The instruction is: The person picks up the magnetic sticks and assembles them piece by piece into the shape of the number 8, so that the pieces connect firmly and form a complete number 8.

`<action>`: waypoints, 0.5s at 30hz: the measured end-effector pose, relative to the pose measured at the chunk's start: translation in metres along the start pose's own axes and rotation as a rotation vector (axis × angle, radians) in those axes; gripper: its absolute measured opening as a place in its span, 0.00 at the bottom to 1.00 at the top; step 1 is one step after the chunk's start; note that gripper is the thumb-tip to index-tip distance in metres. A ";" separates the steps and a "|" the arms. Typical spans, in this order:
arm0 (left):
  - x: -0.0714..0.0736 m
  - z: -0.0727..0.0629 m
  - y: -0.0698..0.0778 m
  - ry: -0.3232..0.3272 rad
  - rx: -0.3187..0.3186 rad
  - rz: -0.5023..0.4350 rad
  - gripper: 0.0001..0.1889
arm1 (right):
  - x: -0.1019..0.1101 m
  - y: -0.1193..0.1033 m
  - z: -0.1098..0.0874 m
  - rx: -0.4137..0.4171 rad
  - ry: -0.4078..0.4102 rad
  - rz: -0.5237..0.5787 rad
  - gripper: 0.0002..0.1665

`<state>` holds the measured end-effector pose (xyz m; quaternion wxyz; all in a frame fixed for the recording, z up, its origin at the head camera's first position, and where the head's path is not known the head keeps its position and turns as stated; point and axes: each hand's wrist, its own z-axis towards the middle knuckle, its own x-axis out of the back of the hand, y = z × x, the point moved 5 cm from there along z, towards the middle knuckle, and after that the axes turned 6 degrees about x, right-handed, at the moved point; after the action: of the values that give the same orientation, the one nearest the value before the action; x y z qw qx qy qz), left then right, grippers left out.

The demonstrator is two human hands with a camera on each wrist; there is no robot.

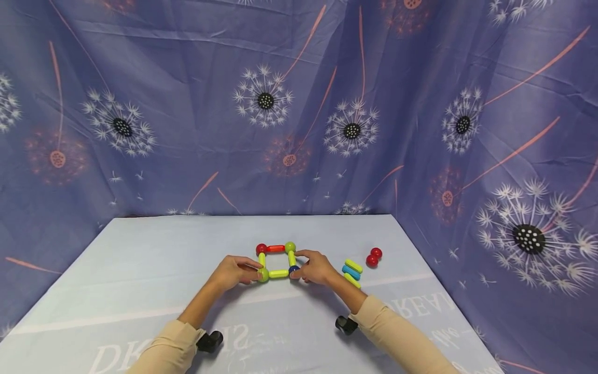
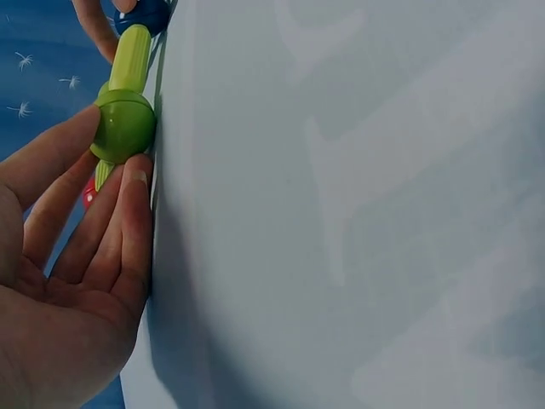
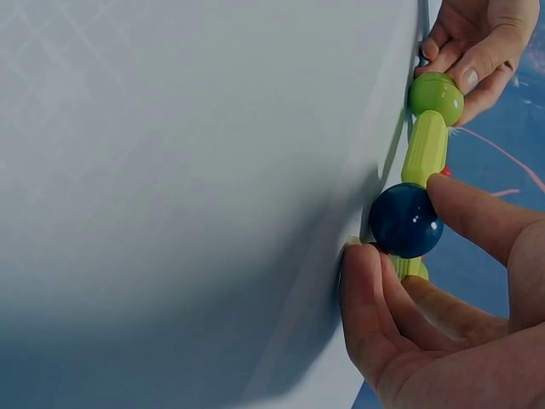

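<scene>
I have both my hands at one square of rods and balls, which is on the table in front of me, about at its middle. My left hand pinches the near green ball at the 7 o'clock corner, between thumb and fingers. My right hand pinches the blue ball at the 5 o'clock corner, in the same way. Between these two balls, at 6 o'clock, is the near rod. At the far side, the red ball is at 11 o'clock and the far green ball at 1 o'clock, with the red rod between them. Whether the near side is lifted a little from the table, I cannot tell.

In my judgement, the step in hand is to close this square, or to make its corners straight. The next move seems to ask for a light, even pressure from both sides, then a soft release, so the joints do not open. After it, my right hand could go toward 3 o'clock, where three spare rods lie, and two spare balls just beyond them.
</scene>
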<state>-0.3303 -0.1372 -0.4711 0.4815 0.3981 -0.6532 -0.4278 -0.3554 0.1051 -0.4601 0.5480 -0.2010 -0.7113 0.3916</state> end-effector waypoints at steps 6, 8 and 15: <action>0.002 0.002 0.001 0.004 0.019 0.000 0.18 | 0.001 -0.001 -0.001 0.024 -0.007 -0.023 0.42; 0.003 0.003 0.000 0.002 0.030 -0.004 0.17 | 0.004 -0.001 -0.004 0.038 -0.006 -0.027 0.40; 0.002 0.003 -0.001 -0.009 0.047 -0.003 0.17 | 0.032 -0.003 -0.015 0.112 0.108 -0.135 0.30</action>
<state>-0.3337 -0.1390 -0.4716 0.4684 0.4087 -0.6645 -0.4147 -0.3509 0.1318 -0.4362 0.6211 -0.1427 -0.6696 0.3814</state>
